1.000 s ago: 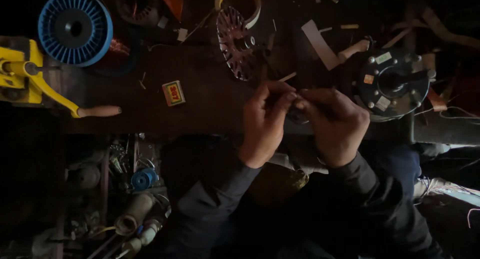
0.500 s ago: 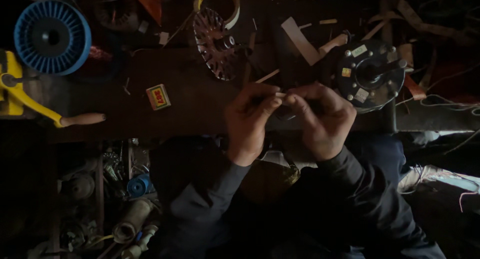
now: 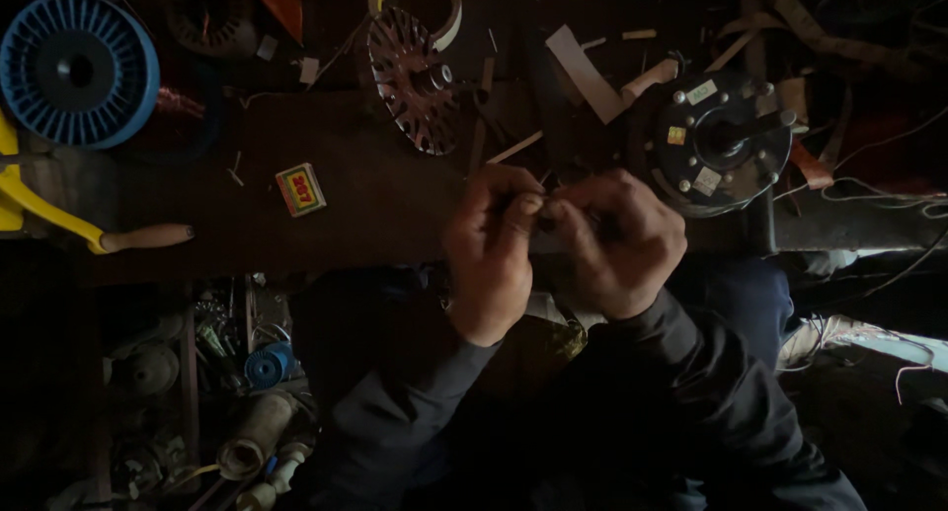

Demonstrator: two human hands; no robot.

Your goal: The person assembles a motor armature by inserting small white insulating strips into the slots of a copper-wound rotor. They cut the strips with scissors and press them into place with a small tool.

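My left hand (image 3: 491, 252) and my right hand (image 3: 617, 242) meet over the front edge of a dark wooden workbench (image 3: 375, 205). Their fingertips pinch one small dark piece (image 3: 545, 212) between them; it is too dim to tell what it is. Both arms wear dark sleeves. Just beyond my left hand leans a slotted metal rotor disc (image 3: 413, 79). To the right of my right hand lies a round black motor housing (image 3: 719, 141) with bolts and small stickers.
A blue wire spool (image 3: 77, 72) sits at the far left, above a yellow tool with a wooden handle (image 3: 148, 237). A small red-and-yellow box (image 3: 300, 189) lies on the bench. A tape roll (image 3: 446, 0) and paper strips (image 3: 585, 75) lie at the back. Clutter fills the floor (image 3: 237, 393) at lower left.
The view has shifted, so everything sits further left and slightly higher in the frame. My hands stay pressed together on the small piece, fingers working slightly.
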